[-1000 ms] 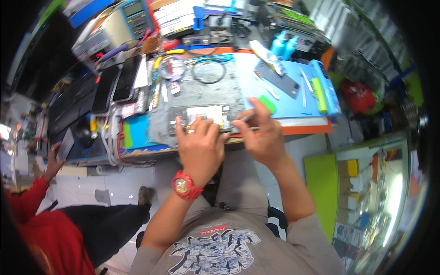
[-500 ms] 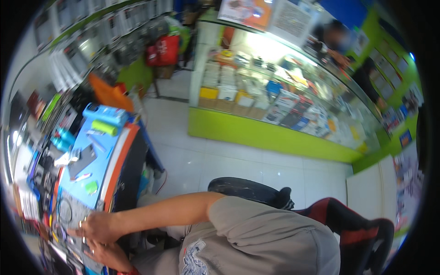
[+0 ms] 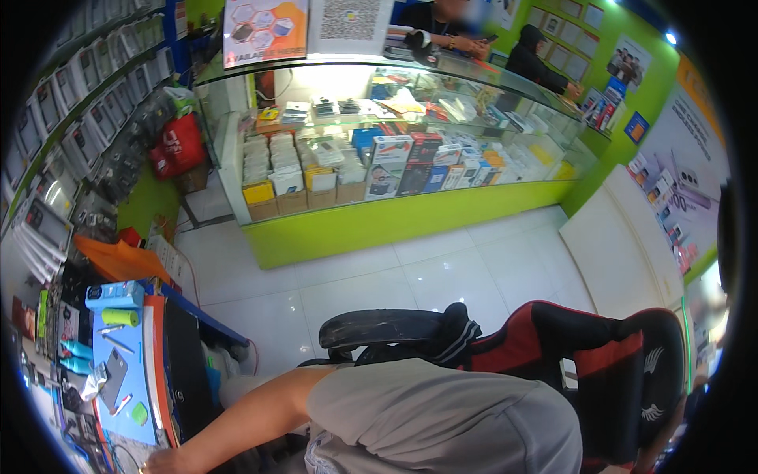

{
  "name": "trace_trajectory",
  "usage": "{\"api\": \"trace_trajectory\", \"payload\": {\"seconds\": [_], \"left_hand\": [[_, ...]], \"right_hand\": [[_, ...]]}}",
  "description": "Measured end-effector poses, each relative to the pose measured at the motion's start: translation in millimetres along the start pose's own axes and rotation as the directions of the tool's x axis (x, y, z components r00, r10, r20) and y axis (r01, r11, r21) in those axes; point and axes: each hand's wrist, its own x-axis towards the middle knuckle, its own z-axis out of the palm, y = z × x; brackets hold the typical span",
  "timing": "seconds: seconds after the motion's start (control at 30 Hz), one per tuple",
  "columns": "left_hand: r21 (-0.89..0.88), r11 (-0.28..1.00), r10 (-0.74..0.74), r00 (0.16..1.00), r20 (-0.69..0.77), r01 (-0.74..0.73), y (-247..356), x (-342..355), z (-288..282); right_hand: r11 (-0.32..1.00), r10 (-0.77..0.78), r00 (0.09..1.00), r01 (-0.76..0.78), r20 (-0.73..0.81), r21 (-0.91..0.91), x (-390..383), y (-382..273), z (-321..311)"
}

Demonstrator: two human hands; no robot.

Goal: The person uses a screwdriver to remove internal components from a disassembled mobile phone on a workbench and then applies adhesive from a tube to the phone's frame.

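Observation:
My right forearm reaches down and left to the workbench, where my right hand (image 3: pixel 163 461) is cut off by the bottom edge beside a thin black cable; whether it holds something cannot be made out. My left hand is out of view. On the bench's blue mat (image 3: pixel 143 373) lie a dark phone (image 3: pixel 114 378), a crumpled silvery packet (image 3: pixel 92 384), a small green piece (image 3: pixel 139 412), slim tools (image 3: pixel 118 340) and a green cylinder (image 3: pixel 120 317). Turquoise bottles (image 3: pixel 76 357) stand to their left.
A glass display counter (image 3: pixel 400 227) with boxes crosses the room. Two people (image 3: pixel 454 31) (image 3: pixel 527 59) are behind it. A black-red chair (image 3: pixel 620 355) is beside me; a white panel (image 3: pixel 612 237) stands right. Packaged cases (image 3: pixel 67 103) hang left; a red bag (image 3: pixel 178 146) sits by the counter.
The view has swung right from the bench to the display counter, leaving the bench at lower left. My left hand has left the picture, and only part of my right hand remains in it.

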Motion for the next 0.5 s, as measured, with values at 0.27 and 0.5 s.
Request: {"api": "trace_trajectory", "payload": {"seconds": [0.27, 0.5], "left_hand": [[0.137, 0.985, 0.095, 0.992, 0.084, -0.106, -15, -10, 44], [0.097, 0.989, 0.104, 0.991, 0.087, -0.112, -28, -12, 56]], "right_hand": [[1.0, 0.005, 0.999, -0.005, 0.054, 0.002, 7, 5, 10], [1.0, -0.018, 0.999, 0.019, 0.038, -0.005, 8, 16, 18]]}}
